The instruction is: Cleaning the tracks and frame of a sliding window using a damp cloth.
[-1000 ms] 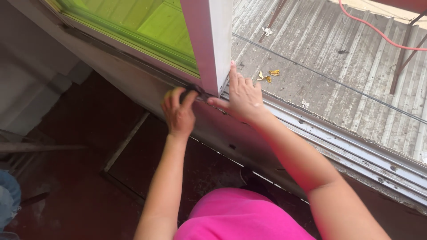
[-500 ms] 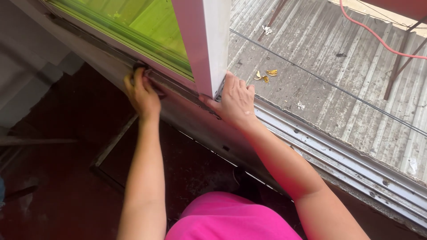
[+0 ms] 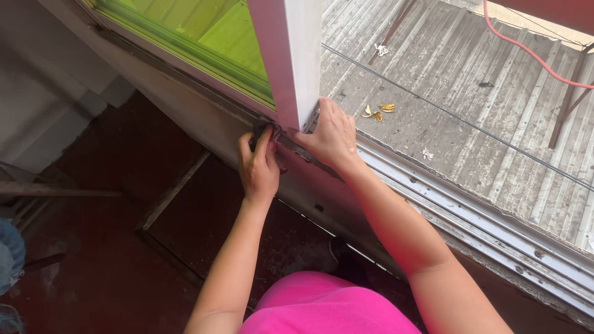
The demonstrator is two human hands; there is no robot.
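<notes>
Pressing dark rag [image 3: 267,128] into dirty window track [image 3: 470,213] w/ left hand [image 3: 258,167].

Daylight came from outside, bright on corrugated roof [image 3: 470,93]; green pane [image 3: 185,31] glowed; interior floor [image 3: 93,260] lay dim, shadowed. Focus was sharp, edges slightly distorted.
</notes>
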